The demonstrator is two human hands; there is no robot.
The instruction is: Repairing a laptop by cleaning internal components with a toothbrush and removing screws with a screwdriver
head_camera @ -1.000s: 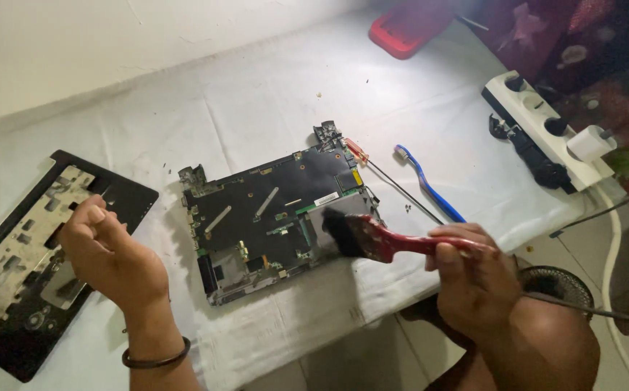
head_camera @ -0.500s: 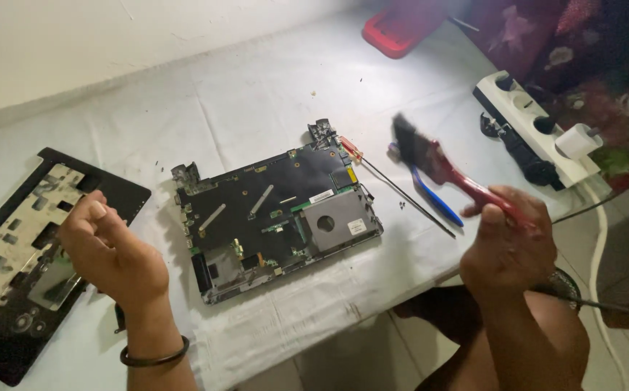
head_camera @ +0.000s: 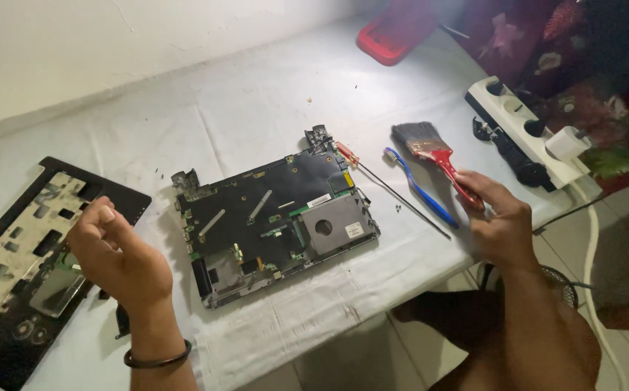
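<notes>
Holding a paintbrush (head_camera: 434, 153) by its red handle, the right hand (head_camera: 499, 224) sits at the right side of the table (head_camera: 256, 108), near the edge. Fingers are curled and pressed together around the near end of the handle; thumb on top. The brush's dark bristles point to the far side and lie on, or just above, the white cloth; cannot tell which.

Just left of the brush lies a blue toothbrush (head_camera: 421, 190), and left of that a long thin screwdriver (head_camera: 390, 190) w/ a red-orange handle. Both are on the cloth, apart from the hand.

In the middle of the table is a laptop motherboard (head_camera: 271, 217), dark green, lying flat, w/ a grey metal plate at its right near corner. No hand touches it.

The left hand (head_camera: 115, 253) is raised at the left side, above the table edge, fingers curled loosely in, thumb resting against the index finger; it holds nothing that I can see. A dark band is on the wrist. Under and left of it lies a laptop top cover (head_camera: 18, 246), black frame, inner side up.

Far right: a white power strip (head_camera: 524, 123) and a red box (head_camera: 394, 32) at the far edge.
</notes>
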